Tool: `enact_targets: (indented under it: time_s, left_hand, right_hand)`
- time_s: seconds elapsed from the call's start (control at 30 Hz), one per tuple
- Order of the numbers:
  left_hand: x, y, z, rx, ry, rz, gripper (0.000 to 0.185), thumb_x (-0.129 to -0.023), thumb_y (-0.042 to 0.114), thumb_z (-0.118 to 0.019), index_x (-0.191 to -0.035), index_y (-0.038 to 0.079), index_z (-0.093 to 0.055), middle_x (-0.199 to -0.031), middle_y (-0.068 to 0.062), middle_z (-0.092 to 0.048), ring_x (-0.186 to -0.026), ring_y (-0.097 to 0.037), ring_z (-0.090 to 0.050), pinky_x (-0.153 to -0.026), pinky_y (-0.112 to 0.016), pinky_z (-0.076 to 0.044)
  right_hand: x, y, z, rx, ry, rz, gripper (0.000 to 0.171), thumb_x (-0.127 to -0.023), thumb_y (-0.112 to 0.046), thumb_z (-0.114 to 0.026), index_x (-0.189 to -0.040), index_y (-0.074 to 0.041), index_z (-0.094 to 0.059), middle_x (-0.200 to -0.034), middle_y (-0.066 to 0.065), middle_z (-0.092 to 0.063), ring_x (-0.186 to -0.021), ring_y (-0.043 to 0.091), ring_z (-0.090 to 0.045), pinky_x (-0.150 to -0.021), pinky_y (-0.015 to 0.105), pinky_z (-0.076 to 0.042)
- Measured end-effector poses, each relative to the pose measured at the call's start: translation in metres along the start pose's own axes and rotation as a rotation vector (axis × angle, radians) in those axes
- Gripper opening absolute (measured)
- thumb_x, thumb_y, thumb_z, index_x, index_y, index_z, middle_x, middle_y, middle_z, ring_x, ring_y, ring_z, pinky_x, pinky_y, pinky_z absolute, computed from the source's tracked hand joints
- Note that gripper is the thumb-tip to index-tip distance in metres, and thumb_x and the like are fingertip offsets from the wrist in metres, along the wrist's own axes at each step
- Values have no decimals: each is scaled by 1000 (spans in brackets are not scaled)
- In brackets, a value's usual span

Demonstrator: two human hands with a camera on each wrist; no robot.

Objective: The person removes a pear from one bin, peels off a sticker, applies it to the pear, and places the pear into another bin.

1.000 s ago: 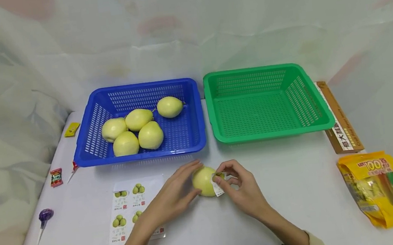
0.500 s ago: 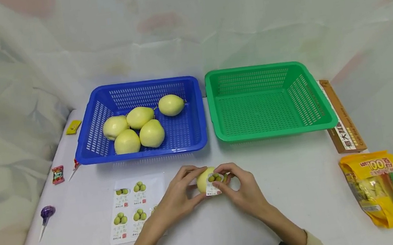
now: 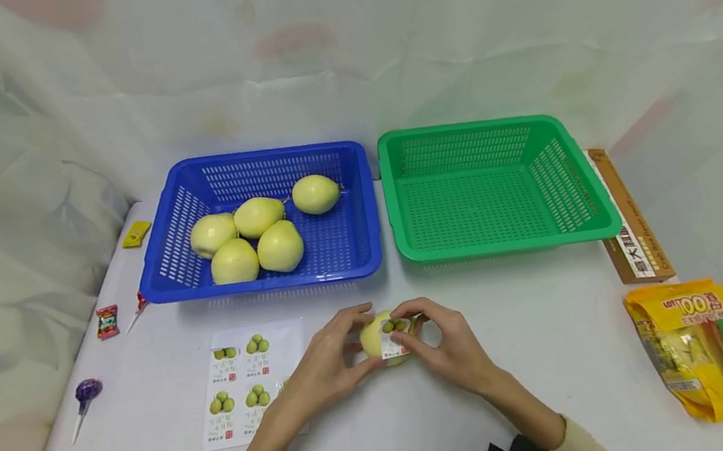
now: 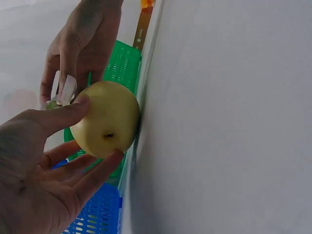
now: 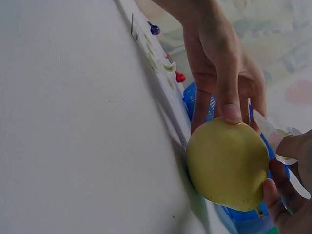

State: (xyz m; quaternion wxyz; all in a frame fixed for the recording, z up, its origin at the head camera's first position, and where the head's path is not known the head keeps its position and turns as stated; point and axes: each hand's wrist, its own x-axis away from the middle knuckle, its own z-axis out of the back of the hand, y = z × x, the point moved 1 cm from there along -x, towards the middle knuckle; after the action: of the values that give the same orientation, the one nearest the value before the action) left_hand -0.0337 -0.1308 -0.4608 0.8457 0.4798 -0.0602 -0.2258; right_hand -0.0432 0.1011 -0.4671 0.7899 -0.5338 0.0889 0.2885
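Left hand (image 3: 325, 363) cups the pear (image 3: 376, 339) at 6 o'clock on the counter (image 3: 556, 352), steadying it; right hand (image 3: 449, 343) pinches a sticker (image 3: 391, 337) onto it.

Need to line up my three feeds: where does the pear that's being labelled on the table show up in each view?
Head: pear at lower centre, between both hands, in front of the baskets.
Left wrist: pear left of centre, against the table.
Right wrist: pear lower right.
Shared landmark: the blue basket.
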Motion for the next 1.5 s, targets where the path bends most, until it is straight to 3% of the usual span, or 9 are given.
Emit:
enact_targets:
  time_s: [0.1, 0.23, 0.37, 0.67, 0.97, 1.1, 1.2, 1.37, 1.5]
  left_hand:
    - [2, 3, -1, -24, -10, 18, 66, -87, 15, -93, -141, 2, -57, -143, -19, -70, -109, -30, -79, -87, -28, -69]
    - [6, 5, -2, -62, -46, 42, 77, -86, 24, -94, -150, 7, -55, -134, -12, -70, -98, -21, -77, -79, -25, -67]
    - [9, 8, -5, -87, -75, 24, 82, -86, 26, -94, -156, 11, -55, -128, -8, -66, -94, -15, -74, -77, -21, -66]
    - [9, 13, -8, -122, -6, 69, 78, -81, 35, -98, -142, 5, -60, -130, -8, -71, -91, -14, -76, -75, -21, -65]
    - [10, 5, -11, 79, -56, 152, 77, -84, 29, -96, -149, 13, -57, -141, -11, -69, -85, -3, -75, -73, -19, -66]
    - [11, 4, -9, 150, -93, 165, 77, -87, 24, -94, -152, 12, -55, -144, -15, -66, -88, -5, -76, -75, -21, -68]
    - [11, 3, -7, 186, -109, 190, 75, -88, 27, -93, -152, 15, -56, -145, -11, -66, -96, -11, -78, -80, -22, -68]
    - [8, 4, -9, 202, -50, 187, 61, -93, 26, -88, -147, 16, -62, -142, -7, -70, -118, -26, -77, -89, -21, -67]
    - [6, 6, -13, 204, -1, 172, 56, -94, 19, -87, -144, 11, -63, -143, -11, -70, -129, -31, -72, -93, -21, -66]
  right_hand:
    - [3, 1, 0, -68, 31, -85, 39, -91, 4, -84, -124, -7, -68, -116, 9, -77, -97, 13, -71, -83, 25, -63]
    - [10, 0, 2, -151, 69, -173, 43, -92, 6, -82, -130, -5, -66, -123, 13, -73, -107, 10, -71, -90, 24, -63]
    - [16, -3, 3, -176, 71, -208, 43, -92, 5, -82, -131, -4, -65, -126, 15, -70, -112, 5, -66, -86, 22, -63]
    - [24, -7, 5, -152, -14, -160, 47, -90, 1, -85, -132, -7, -64, -126, 13, -73, -112, 10, -68, -80, 24, -61]
    - [23, -4, 6, -93, -70, -68, 49, -88, -2, -88, -130, -10, -66, -124, 7, -74, -111, 15, -68, -78, 24, -60]
    - [22, -3, 7, -83, -94, -43, 49, -89, -3, -89, -131, -11, -66, -124, 7, -74, -109, 14, -67, -77, 26, -61]
    - [22, -3, 8, -75, -103, -35, 50, -88, -4, -89, -132, -11, -66, -123, 6, -74, -107, 14, -66, -77, 26, -60]
    - [22, -3, 7, -51, -110, -34, 54, -87, -5, -90, -135, -11, -66, -123, 6, -73, -104, 13, -64, -78, 24, -59]
    - [22, -1, 8, -80, -110, -103, 59, -88, -5, -90, -141, -10, -63, -128, 7, -73, -106, 12, -65, -77, 24, -61]
